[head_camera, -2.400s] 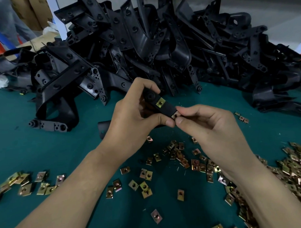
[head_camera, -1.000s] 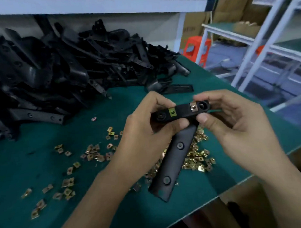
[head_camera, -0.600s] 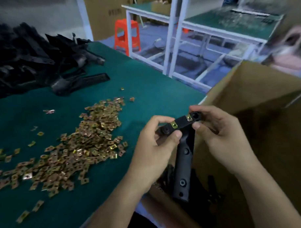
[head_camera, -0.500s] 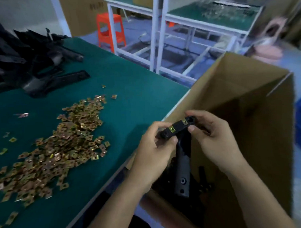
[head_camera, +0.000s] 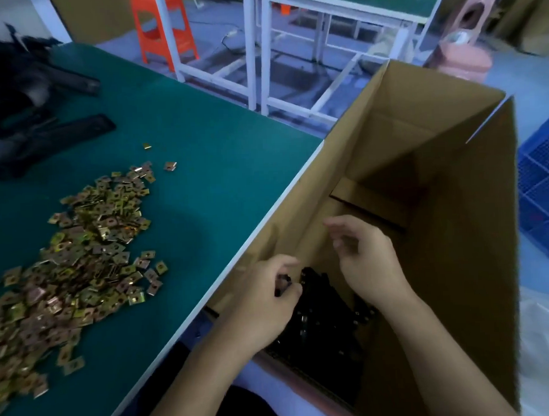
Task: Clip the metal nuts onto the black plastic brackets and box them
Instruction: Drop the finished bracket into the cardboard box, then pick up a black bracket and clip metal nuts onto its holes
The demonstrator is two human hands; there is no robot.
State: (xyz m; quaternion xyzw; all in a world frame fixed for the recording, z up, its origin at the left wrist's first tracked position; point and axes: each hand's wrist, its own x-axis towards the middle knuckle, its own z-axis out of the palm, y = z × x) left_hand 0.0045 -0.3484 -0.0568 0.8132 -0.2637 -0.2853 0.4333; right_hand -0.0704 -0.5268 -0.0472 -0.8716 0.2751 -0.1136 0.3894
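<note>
a green tabletop [head_camera: 203, 154] fills the left of the view. an open cardboard box [head_camera: 454, 232] stands against its right edge, flaps up, its mouth below the tabletop's surface. at the far left of the tabletop lies a heap of black brackets [head_camera: 30, 123], partly cut off by the frame. nearer, a wide scatter of metal nuts [head_camera: 82, 261], brass and copper toned, spreads over the green, with a few strays just beyond its far end. inside the box, in the near corner, stacked brackets [head_camera: 324, 327] lie dark against the cardboard.

both hands are over the box mouth. the left hand [head_camera: 264, 301] has its fingers and thumb curled round the upper end of a bracket [head_camera: 283, 284], which sits low in the box, touching or just above the stack; blur hides which. the right hand [head_camera: 365, 260] hovers just beside it, fingers loosely bent and spread, holding nothing.

beyond the tabletop stand a white metal frame [head_camera: 255, 53] and an orange stool [head_camera: 161, 28]. a blue crate [head_camera: 543, 198] sits right of the box.
</note>
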